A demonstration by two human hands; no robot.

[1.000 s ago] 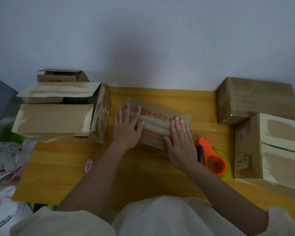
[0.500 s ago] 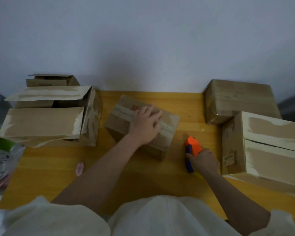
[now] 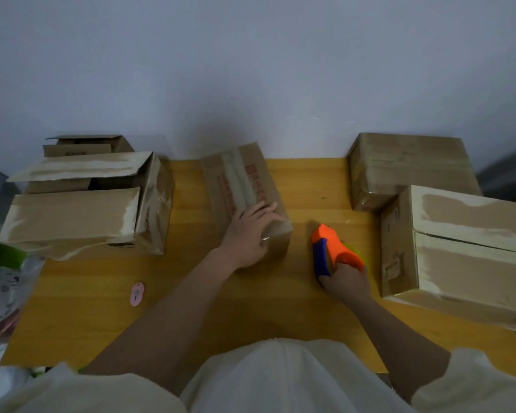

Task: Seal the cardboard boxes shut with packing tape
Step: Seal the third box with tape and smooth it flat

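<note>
Box [image 3: 245, 192] lengthwise toward wall, left hand [image 3: 251, 231] atop near end

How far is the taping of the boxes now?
Done, it seems: the two boxes at right are closed. In hand: the left hand steadies the small box, the right hand grips the orange tape dispenser. Left: the big box at left with open flaps.

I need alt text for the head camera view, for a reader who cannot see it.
A person's left hand presses on a small brown cardboard box at the middle of a yellow wooden table, while the right hand grips an orange and blue tape dispenser. Larger cardboard boxes stand at both sides.
</note>
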